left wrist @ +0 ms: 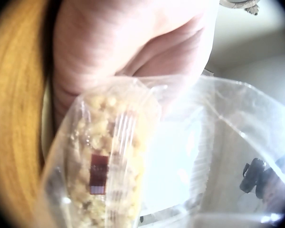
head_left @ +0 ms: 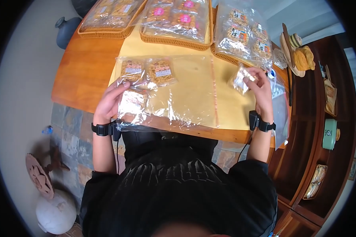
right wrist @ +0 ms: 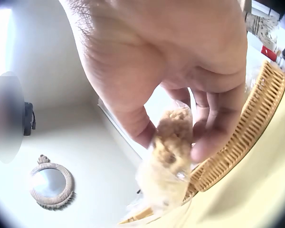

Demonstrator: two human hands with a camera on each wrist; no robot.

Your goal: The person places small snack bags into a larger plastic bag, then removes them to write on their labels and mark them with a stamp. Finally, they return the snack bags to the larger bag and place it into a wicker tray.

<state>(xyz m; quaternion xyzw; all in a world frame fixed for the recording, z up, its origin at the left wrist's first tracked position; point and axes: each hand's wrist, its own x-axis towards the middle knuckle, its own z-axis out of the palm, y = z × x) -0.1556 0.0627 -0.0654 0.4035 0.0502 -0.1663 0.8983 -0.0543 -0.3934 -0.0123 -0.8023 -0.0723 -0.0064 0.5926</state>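
A large clear plastic bag (head_left: pixel 190 87) lies across the yellow mat, with three wrapped snack packs in its left part: two side by side (head_left: pixel 132 70) (head_left: pixel 160 72) and one below, under glare. The left hand (head_left: pixel 111 100) holds the bag's left side, thumb on top beside the packs; in the left wrist view a pack (left wrist: pixel 104 161) shows through the film by the palm. Above the mat, right of the bag, the right hand (head_left: pixel 258 87) pinches another wrapped pack (head_left: pixel 243 80) between thumb and fingers. That pack (right wrist: pixel 173 142) hangs edge-on in the right wrist view.
Wicker trays of bagged packs line the table's back: left (head_left: pixel 106 33), middle (head_left: pixel 178 41) and right (head_left: pixel 229 56). Flat clear bags (head_left: pixel 280 114) lie at the table's right edge. A wooden shelf (head_left: pixel 304 130) stands at right, a blue vase (head_left: pixel 67 33) at left.
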